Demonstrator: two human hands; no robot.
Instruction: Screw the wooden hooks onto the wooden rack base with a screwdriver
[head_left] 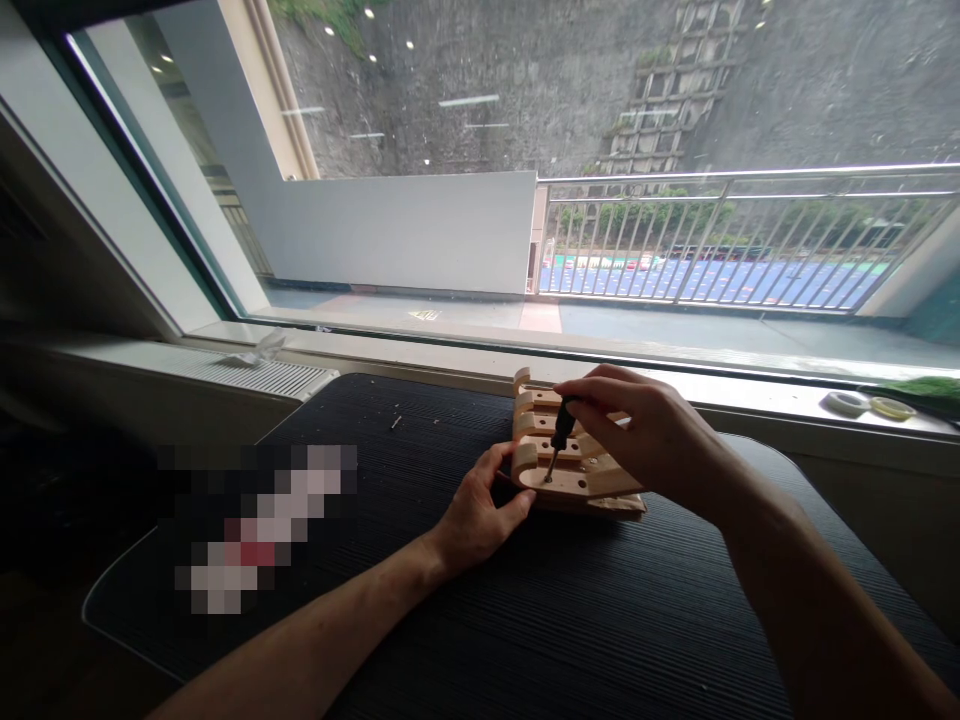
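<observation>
A light wooden piece with several curved ribs and drilled holes (568,483) lies on the black table (420,620). My left hand (480,510) grips its left side, thumb at the near corner and fingers along the edge. In my right hand (645,420) is a screwdriver (564,425) with a dark handle, pinched between thumb and fingertips. The screwdriver leans slightly, its metal tip down at a hole in the nearest rib. Part of the wooden piece's right side is hidden behind my right hand.
Small bits (396,423) lie on the table near its far edge. A pixelated patch (277,530) covers something at the left. Beyond the table are a window sill (420,362), a clear plastic bag (259,350) and two tape rolls (846,403).
</observation>
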